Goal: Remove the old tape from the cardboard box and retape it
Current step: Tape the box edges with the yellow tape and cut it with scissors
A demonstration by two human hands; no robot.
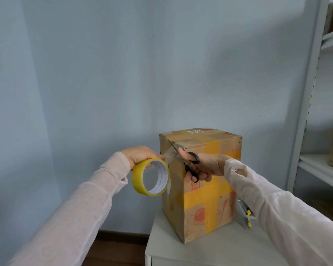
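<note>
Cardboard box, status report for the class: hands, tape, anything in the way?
Left hand grips tape roll. Right hand holds scissors, blades on stretched tape strip at top of cardboard box. Nothing blocks the cut.

upright taped cardboard box (210,189), yellowish tape roll (151,177)
</note>
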